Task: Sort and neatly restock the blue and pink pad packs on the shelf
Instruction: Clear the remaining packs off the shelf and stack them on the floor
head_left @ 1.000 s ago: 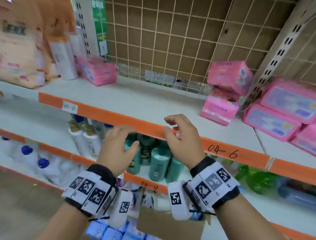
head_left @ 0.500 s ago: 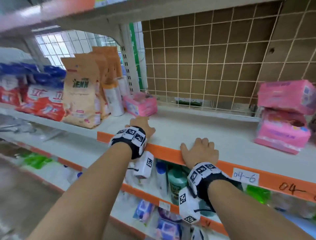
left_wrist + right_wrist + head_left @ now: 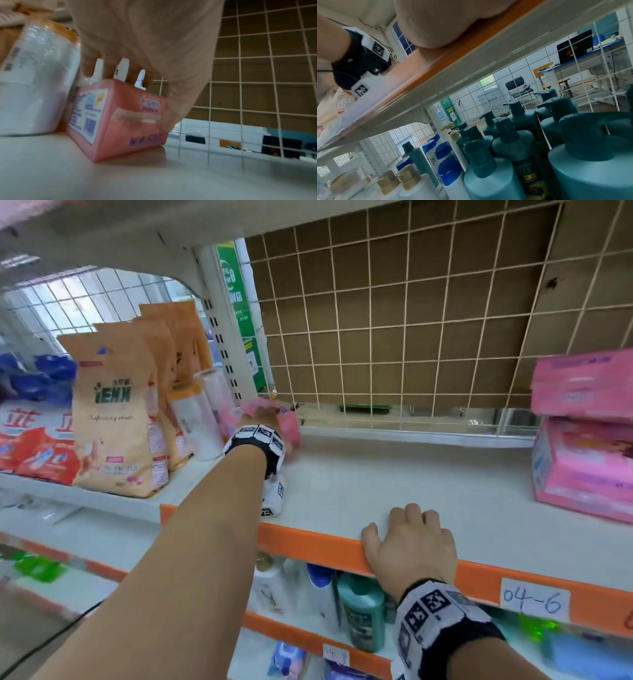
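Observation:
A small pink pad pack (image 3: 292,426) stands at the back left of the white shelf (image 3: 394,484), against the wire grid. My left hand (image 3: 265,416) reaches onto it. In the left wrist view the fingers (image 3: 113,70) hook over the top of the pink pack (image 3: 120,121) and the thumb runs down its right side. At the right edge two bigger pink packs (image 3: 582,470) lie stacked. My right hand (image 3: 411,534) rests on the shelf's orange front strip (image 3: 308,539) and holds nothing. Blue packs (image 3: 286,659) show on a lower shelf.
Tan pouches (image 3: 113,419) and white rolls (image 3: 197,419) crowd the shelf left of the small pack. Teal and white pump bottles (image 3: 513,155) fill the shelf below. A wire grid (image 3: 411,320) backs the bay. A label reads 04-6 (image 3: 532,601).
My left hand has gone from the shelf's front edge to the back left and taken hold of the small pink pack. My right hand has stayed on the orange strip.

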A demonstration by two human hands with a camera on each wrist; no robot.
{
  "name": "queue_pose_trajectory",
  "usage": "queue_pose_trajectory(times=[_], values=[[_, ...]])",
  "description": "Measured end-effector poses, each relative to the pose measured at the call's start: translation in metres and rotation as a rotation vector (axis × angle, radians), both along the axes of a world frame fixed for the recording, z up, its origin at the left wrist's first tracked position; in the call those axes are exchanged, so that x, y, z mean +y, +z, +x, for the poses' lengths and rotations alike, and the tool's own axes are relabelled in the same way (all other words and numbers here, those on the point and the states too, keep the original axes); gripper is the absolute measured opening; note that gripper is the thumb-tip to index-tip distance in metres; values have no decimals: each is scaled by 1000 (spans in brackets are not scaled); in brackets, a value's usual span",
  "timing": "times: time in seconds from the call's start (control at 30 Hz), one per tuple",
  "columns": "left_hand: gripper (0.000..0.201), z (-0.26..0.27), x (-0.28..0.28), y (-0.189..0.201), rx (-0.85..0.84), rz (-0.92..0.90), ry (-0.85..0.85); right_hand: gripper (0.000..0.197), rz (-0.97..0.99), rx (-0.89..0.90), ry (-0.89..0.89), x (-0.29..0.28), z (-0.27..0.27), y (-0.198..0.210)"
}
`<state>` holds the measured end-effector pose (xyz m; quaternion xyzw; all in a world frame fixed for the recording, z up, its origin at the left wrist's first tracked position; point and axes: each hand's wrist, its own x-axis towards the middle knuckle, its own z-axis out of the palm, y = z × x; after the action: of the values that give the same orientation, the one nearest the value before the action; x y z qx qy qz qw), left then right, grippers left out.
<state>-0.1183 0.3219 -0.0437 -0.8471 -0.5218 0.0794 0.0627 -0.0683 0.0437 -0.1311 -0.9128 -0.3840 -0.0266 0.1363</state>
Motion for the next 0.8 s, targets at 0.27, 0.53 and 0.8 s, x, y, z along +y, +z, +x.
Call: queue_pose_trajectory(times=[0.27, 0.53, 0.8], values=[[61, 9, -29, -8, 31, 144, -122, 45, 19, -5, 8, -3, -3, 2], [26, 5, -44, 7, -366, -264, -218, 44, 22, -16, 23, -4, -4, 1], [67, 5, 1, 44, -544, 99, -172, 44, 24, -22, 34, -5, -3, -2]])
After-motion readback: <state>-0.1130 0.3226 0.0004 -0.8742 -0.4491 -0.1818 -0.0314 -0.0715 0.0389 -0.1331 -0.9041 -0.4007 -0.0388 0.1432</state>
